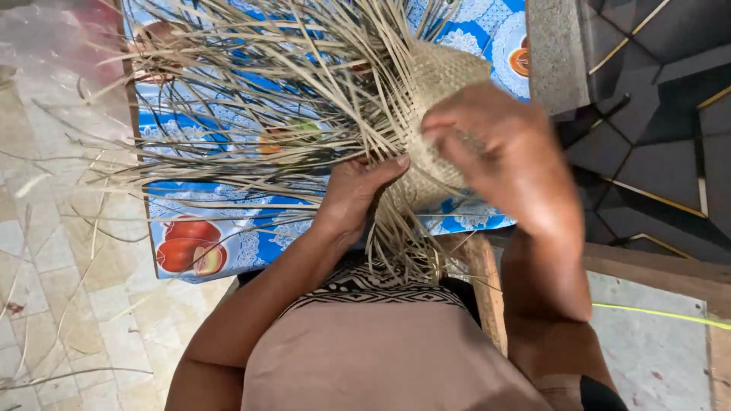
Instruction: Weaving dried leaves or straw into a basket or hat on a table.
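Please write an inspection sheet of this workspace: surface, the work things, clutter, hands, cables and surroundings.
Surface: table under a blue cloth printed with fruit.
Work things: half-woven straw piece with many loose strips fanning out to the left over the cloth.
Clutter: stray strips on the tiled floor.
Hands: left hand grips the strips at the woven edge; right hand lies on the woven part, blurred.
Cables: thin yellow line at lower right; cannot tell what it is.
Surroundings: dark patterned floor on the right; the person's patterned clothing below.
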